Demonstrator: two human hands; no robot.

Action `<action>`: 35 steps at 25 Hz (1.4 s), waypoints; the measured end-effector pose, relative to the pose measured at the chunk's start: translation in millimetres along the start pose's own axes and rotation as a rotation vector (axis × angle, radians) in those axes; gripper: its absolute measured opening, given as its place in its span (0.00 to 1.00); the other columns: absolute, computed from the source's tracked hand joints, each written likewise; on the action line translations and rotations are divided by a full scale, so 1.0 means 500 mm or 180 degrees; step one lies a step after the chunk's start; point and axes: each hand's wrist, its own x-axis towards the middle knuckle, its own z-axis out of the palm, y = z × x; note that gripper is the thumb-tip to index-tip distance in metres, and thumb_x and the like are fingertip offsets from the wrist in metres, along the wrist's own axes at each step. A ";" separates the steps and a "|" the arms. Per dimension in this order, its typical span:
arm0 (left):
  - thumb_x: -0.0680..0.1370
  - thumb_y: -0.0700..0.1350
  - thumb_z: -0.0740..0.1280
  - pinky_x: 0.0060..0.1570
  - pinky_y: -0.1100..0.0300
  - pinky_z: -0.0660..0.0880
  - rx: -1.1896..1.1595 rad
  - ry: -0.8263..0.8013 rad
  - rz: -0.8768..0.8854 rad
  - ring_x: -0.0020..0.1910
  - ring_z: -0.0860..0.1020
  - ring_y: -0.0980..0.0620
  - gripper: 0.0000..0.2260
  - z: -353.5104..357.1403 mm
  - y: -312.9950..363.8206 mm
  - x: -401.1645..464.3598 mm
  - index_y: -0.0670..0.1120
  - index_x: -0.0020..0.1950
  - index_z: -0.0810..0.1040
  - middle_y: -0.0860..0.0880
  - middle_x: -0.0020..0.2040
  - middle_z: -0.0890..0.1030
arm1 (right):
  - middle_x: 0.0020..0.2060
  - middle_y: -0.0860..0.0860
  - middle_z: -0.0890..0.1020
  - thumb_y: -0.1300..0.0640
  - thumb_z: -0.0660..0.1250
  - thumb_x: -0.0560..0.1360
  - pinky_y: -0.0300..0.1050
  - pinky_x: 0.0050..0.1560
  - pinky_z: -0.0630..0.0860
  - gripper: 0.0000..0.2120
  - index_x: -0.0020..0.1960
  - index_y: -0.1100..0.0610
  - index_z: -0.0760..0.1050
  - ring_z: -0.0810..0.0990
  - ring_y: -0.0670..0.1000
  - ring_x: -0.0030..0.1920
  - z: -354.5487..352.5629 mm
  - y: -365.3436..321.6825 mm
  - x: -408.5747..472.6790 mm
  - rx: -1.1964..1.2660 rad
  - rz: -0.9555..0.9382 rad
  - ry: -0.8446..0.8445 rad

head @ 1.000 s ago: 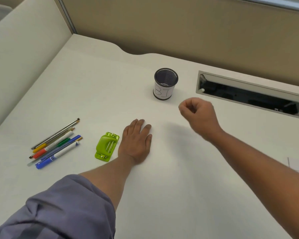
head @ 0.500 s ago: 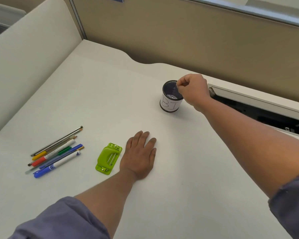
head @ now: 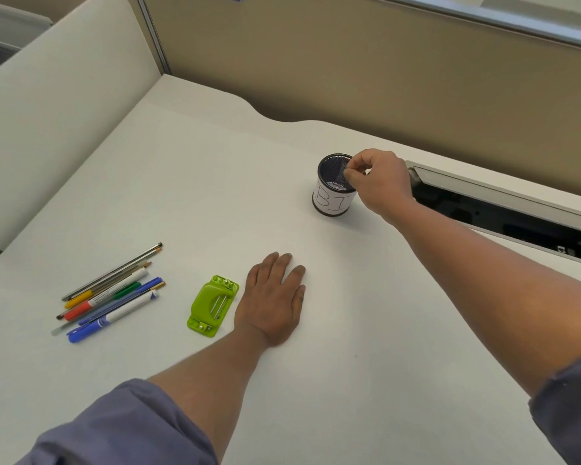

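A black mesh pen cup (head: 332,199) with a white label marked "BI" stands upright at the back of the white desk (head: 188,182). My right hand (head: 379,182) hovers at its right rim. The fingers are curled, and thumb and forefinger meet over the opening with nothing visible between them. Something shiny lies at the bottom of the cup. My left hand (head: 272,300) rests flat on the desk, fingers straight. A green stapler-like tool (head: 213,305) lies just left of it. Several pens and pencils (head: 109,293) lie in a loose bundle further left.
An open cable slot (head: 503,209) with a raised lid runs along the desk's back right, close behind my right hand. A beige partition (head: 316,62) closes off the back and a white side panel (head: 47,112) stands on the left.
My right hand travelled from mid-desk to the cup and now sits at its right rim, lower than half a second ago. The left hand stayed flat. The camera view tilted up.
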 end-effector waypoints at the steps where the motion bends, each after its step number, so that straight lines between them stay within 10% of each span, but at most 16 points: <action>1: 0.83 0.54 0.52 0.73 0.46 0.57 -0.0002 -0.0001 -0.0003 0.76 0.63 0.41 0.20 0.000 0.000 0.000 0.50 0.70 0.72 0.44 0.75 0.70 | 0.35 0.37 0.80 0.56 0.68 0.72 0.38 0.36 0.69 0.06 0.40 0.46 0.79 0.75 0.39 0.36 -0.001 0.001 -0.004 0.0112 0.0028 0.0057; 14: 0.82 0.53 0.53 0.73 0.46 0.56 0.0007 -0.0039 -0.0024 0.76 0.62 0.41 0.20 -0.005 0.000 0.004 0.50 0.71 0.72 0.44 0.75 0.69 | 0.33 0.36 0.82 0.57 0.74 0.74 0.27 0.34 0.70 0.06 0.41 0.47 0.82 0.76 0.37 0.31 -0.013 0.083 -0.296 0.0488 0.0346 -0.0885; 21: 0.82 0.53 0.54 0.73 0.46 0.55 -0.0009 -0.0030 -0.0043 0.76 0.61 0.41 0.20 0.000 0.000 0.004 0.50 0.71 0.72 0.44 0.75 0.69 | 0.49 0.47 0.82 0.59 0.69 0.78 0.47 0.53 0.76 0.07 0.54 0.52 0.83 0.80 0.49 0.49 -0.034 0.168 -0.486 -0.0428 0.0212 -0.1663; 35: 0.82 0.53 0.55 0.72 0.45 0.57 0.0017 -0.0016 -0.0035 0.75 0.62 0.41 0.19 0.000 -0.002 0.004 0.50 0.70 0.72 0.45 0.75 0.68 | 0.47 0.40 0.81 0.53 0.68 0.79 0.47 0.46 0.77 0.08 0.55 0.46 0.83 0.78 0.46 0.48 0.000 0.177 -0.544 -0.0561 0.0027 -0.1231</action>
